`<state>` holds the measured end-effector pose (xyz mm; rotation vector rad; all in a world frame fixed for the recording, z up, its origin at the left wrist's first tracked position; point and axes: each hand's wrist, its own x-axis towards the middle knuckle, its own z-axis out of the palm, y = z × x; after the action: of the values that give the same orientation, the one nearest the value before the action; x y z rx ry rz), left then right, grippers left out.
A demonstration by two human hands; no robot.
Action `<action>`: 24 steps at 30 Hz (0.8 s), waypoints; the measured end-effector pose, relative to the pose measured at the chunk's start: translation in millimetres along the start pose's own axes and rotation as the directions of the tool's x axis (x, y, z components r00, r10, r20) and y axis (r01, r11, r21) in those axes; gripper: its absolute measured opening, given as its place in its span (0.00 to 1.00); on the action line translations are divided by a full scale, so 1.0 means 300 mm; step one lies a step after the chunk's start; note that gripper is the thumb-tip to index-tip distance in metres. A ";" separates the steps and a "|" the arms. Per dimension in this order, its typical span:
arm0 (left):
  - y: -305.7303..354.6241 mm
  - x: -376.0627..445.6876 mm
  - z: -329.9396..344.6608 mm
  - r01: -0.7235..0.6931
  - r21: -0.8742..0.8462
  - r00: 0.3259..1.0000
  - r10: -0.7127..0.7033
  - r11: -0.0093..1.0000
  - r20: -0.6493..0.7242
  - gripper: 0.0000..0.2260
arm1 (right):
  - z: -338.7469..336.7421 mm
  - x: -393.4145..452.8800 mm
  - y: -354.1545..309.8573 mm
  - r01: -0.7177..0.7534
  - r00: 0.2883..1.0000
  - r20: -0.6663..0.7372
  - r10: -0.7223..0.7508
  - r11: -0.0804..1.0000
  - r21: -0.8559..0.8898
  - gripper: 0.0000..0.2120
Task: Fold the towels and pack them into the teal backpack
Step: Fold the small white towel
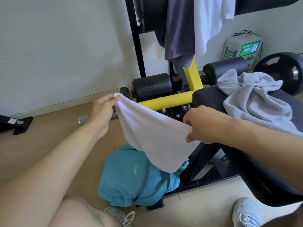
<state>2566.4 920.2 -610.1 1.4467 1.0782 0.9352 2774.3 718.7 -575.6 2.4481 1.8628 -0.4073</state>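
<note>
A white towel (pixel 152 133) hangs in the air between my two hands, doubled over and sagging in the middle. My left hand (pixel 102 110) pinches its upper left corner. My right hand (pixel 205 125) grips its right edge. Right below the towel, the teal backpack (pixel 131 174) lies on the floor against the bench frame, its lower zipper closed; the towel covers its top. A crumpled grey towel (pixel 255 99) lies on the black bench pad (pixel 208 97). A dark purple towel (pixel 178 33) and another white towel (pixel 209 20) hang from the rack above.
The yellow and black bench frame (pixel 165 100) with foam rollers stands ahead. A black weight plate (pixel 283 71) and a white and green box (pixel 242 48) sit at the right by the wall. A small metal object (pixel 82 120) lies on the wooden floor. My shoes (pixel 246 212) are at the bottom.
</note>
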 end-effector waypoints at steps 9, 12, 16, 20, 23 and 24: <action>-0.084 0.021 -0.065 0.071 0.180 0.981 -0.101 0.981 0.163 0.07 | -0.061 -0.005 0.067 0.047 0.934 -0.345 0.093 0.925 0.377 0.25; -0.076 0.020 -0.061 0.177 0.005 0.969 -0.175 0.984 0.173 0.06 | -0.042 0.005 0.102 0.059 0.886 -0.437 0.159 0.894 0.444 0.18; -0.066 0.026 -0.050 0.166 -0.081 0.979 -0.155 0.983 0.130 0.05 | -0.027 0.017 0.097 0.091 0.864 -0.483 0.142 0.900 0.427 0.10; -0.060 0.007 -0.030 -0.006 0.083 0.992 -0.004 0.997 0.125 0.08 | -0.028 0.008 0.069 0.113 0.819 -0.560 0.127 0.920 0.375 0.04; -0.063 0.002 -0.017 -0.022 0.130 0.995 0.009 0.991 0.098 0.07 | 0.012 0.006 0.029 0.090 0.886 -0.461 0.051 0.956 0.279 0.04; -0.067 0.008 -0.017 -0.010 0.124 0.998 0.002 0.992 0.067 0.07 | 0.015 0.012 0.025 0.072 0.892 -0.448 0.062 0.959 0.276 0.04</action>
<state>2559.6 924.7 -629.4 1.5729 1.0987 0.8303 2781.4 719.2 -581.7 2.9404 2.1022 -0.1082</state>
